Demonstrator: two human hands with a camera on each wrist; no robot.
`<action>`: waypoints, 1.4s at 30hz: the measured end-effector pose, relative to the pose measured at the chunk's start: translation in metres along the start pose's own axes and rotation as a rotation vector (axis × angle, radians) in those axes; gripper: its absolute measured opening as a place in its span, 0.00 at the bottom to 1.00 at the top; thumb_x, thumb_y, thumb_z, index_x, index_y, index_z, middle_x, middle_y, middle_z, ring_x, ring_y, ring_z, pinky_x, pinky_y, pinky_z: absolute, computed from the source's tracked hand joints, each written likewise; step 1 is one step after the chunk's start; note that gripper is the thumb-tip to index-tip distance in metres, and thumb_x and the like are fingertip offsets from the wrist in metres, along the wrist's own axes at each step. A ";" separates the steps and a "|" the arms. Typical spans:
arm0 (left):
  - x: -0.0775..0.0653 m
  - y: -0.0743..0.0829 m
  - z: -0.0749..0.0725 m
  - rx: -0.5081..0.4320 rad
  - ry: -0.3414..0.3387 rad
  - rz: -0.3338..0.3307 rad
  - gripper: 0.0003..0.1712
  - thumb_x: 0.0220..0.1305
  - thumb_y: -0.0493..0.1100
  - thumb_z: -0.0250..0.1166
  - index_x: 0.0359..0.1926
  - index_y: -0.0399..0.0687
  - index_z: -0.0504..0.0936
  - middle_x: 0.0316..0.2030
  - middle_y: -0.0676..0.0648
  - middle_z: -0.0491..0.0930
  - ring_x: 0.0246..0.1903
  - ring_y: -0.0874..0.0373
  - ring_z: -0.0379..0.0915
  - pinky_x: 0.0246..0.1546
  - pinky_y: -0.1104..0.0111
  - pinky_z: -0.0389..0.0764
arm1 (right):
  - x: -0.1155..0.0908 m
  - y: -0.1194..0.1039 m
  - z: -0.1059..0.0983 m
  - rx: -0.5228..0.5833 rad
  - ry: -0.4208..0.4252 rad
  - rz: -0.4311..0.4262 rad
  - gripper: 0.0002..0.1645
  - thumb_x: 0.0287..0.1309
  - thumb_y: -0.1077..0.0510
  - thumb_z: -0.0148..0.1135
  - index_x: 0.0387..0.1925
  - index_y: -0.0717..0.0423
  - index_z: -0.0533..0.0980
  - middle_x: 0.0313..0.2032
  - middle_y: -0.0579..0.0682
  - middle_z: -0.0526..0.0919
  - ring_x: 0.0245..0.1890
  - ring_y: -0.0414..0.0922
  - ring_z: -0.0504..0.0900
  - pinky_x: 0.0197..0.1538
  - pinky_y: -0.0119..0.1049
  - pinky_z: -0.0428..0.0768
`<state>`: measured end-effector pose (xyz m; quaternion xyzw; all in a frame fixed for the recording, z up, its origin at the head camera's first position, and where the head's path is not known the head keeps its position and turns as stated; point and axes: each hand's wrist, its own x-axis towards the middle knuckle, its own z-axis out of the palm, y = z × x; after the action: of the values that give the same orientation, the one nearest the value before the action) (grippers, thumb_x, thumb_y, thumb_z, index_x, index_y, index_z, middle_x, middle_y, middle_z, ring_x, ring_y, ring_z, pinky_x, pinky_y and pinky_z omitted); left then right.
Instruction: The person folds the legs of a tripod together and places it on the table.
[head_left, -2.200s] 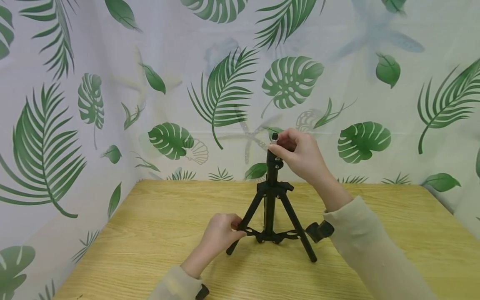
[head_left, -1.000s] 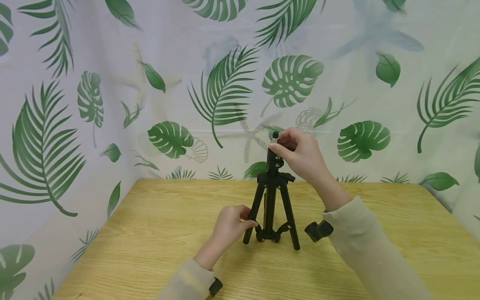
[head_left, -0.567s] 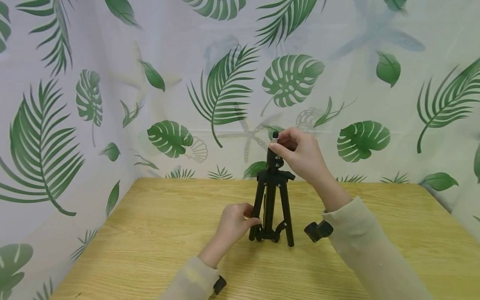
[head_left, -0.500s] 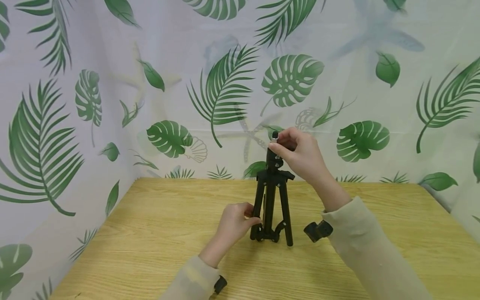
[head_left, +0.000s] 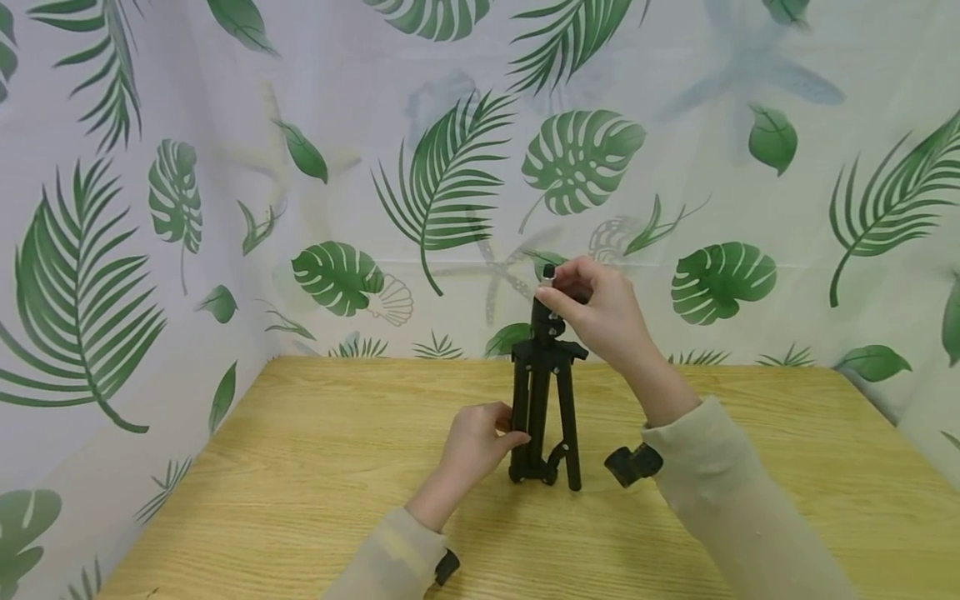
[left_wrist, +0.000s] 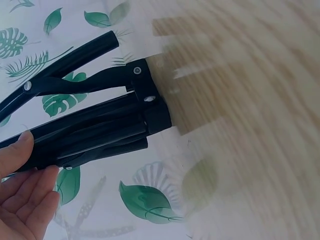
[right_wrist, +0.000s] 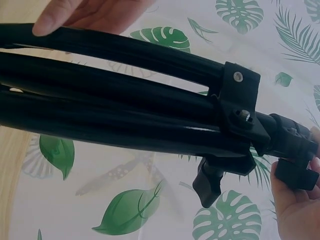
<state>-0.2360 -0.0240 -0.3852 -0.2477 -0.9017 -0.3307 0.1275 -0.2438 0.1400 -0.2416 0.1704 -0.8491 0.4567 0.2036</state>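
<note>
A black tripod (head_left: 537, 400) stands upright on the wooden table, its legs drawn in near the centre column. My right hand (head_left: 603, 308) grips its top, thumb and fingers round the neck just under the silver-and-black tip (head_left: 549, 272). Low on the left leg, my left hand (head_left: 476, 442) pinches it between thumb and fingers. That leg lies close along the column, while the right leg (head_left: 570, 433) still angles outward. In the left wrist view, a hinged brace (left_wrist: 95, 81) links one splayed leg to the column's foot. A wing knob (right_wrist: 209, 182) juts below the collar in the right wrist view.
The wooden table (head_left: 322, 492) spreads around the tripod. White cloth (head_left: 480, 67) printed with green leaves hangs behind it and along the left side. Black wrist-worn devices (head_left: 634, 464) sit at both sleeves.
My left hand has moved right and slightly up, bringing the left leg in against the column. The right leg has swung inward and the collar has slid up. My right hand stays at the top.
</note>
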 end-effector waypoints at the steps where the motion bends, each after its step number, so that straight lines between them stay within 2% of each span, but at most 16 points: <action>1: 0.000 0.000 0.000 0.000 -0.002 -0.004 0.11 0.50 0.44 0.67 0.31 0.40 0.80 0.25 0.48 0.80 0.26 0.59 0.75 0.26 0.73 0.74 | 0.000 0.000 0.000 0.000 0.000 0.001 0.14 0.55 0.56 0.59 0.38 0.64 0.72 0.34 0.55 0.78 0.34 0.46 0.76 0.37 0.39 0.74; 6: 0.001 -0.003 -0.001 -0.014 -0.015 -0.010 0.11 0.50 0.43 0.67 0.31 0.41 0.81 0.26 0.49 0.80 0.26 0.60 0.75 0.26 0.73 0.74 | 0.002 -0.001 0.003 0.003 -0.003 0.003 0.15 0.55 0.56 0.59 0.38 0.64 0.72 0.35 0.55 0.78 0.34 0.46 0.76 0.38 0.39 0.74; 10: 0.003 -0.004 -0.002 -0.020 -0.038 -0.022 0.09 0.50 0.44 0.67 0.26 0.43 0.81 0.23 0.51 0.79 0.24 0.61 0.74 0.25 0.73 0.73 | 0.003 -0.002 0.003 0.002 -0.002 0.014 0.15 0.55 0.55 0.59 0.38 0.64 0.72 0.35 0.55 0.78 0.35 0.46 0.76 0.39 0.40 0.74; 14: 0.005 -0.003 -0.002 -0.028 -0.077 -0.067 0.09 0.49 0.44 0.68 0.24 0.43 0.81 0.21 0.51 0.78 0.23 0.62 0.73 0.24 0.73 0.73 | 0.002 -0.002 0.002 0.003 0.007 0.027 0.17 0.54 0.54 0.60 0.39 0.64 0.73 0.36 0.56 0.79 0.37 0.47 0.77 0.41 0.41 0.74; 19: 0.008 0.002 -0.002 -0.048 -0.123 -0.113 0.11 0.49 0.45 0.68 0.26 0.40 0.81 0.23 0.50 0.78 0.24 0.61 0.73 0.24 0.73 0.73 | -0.001 0.000 -0.002 0.006 0.037 0.014 0.20 0.53 0.51 0.60 0.41 0.62 0.74 0.38 0.55 0.80 0.37 0.46 0.78 0.41 0.39 0.75; 24: 0.008 0.005 -0.001 -0.029 -0.113 -0.107 0.10 0.49 0.45 0.68 0.25 0.41 0.81 0.22 0.51 0.78 0.22 0.63 0.72 0.23 0.75 0.72 | -0.011 0.010 -0.013 0.004 0.061 -0.013 0.22 0.53 0.48 0.59 0.45 0.59 0.74 0.42 0.53 0.79 0.40 0.44 0.78 0.42 0.33 0.75; 32: 0.007 0.001 -0.001 -0.006 -0.094 -0.096 0.11 0.48 0.46 0.68 0.27 0.41 0.82 0.23 0.51 0.79 0.22 0.64 0.73 0.24 0.75 0.72 | -0.040 0.034 -0.027 -0.058 0.023 0.047 0.29 0.53 0.48 0.60 0.51 0.63 0.70 0.46 0.57 0.77 0.44 0.49 0.77 0.42 0.23 0.72; 35: 0.006 0.000 -0.002 -0.004 -0.091 -0.091 0.12 0.48 0.46 0.69 0.27 0.41 0.82 0.23 0.51 0.79 0.22 0.64 0.73 0.24 0.75 0.72 | -0.052 0.045 -0.025 -0.106 0.002 0.046 0.28 0.52 0.48 0.61 0.49 0.63 0.71 0.44 0.58 0.78 0.43 0.51 0.77 0.42 0.27 0.74; 39: 0.006 -0.002 -0.002 -0.005 -0.082 -0.090 0.12 0.48 0.46 0.69 0.28 0.41 0.82 0.23 0.52 0.79 0.23 0.64 0.73 0.24 0.75 0.72 | -0.065 0.059 -0.015 -0.163 -0.033 0.035 0.26 0.51 0.50 0.63 0.46 0.64 0.72 0.41 0.59 0.78 0.42 0.53 0.78 0.43 0.41 0.75; 42: 0.005 -0.004 -0.002 -0.017 -0.072 -0.090 0.12 0.48 0.46 0.69 0.28 0.41 0.82 0.23 0.52 0.80 0.23 0.64 0.73 0.24 0.74 0.73 | -0.073 0.068 -0.004 -0.176 -0.075 0.032 0.25 0.49 0.53 0.64 0.44 0.66 0.73 0.40 0.61 0.79 0.41 0.54 0.78 0.43 0.44 0.75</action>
<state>-0.2423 -0.0265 -0.3844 -0.2199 -0.9130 -0.3347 0.0778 -0.2125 0.1868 -0.3237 0.1550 -0.8956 0.3767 0.1787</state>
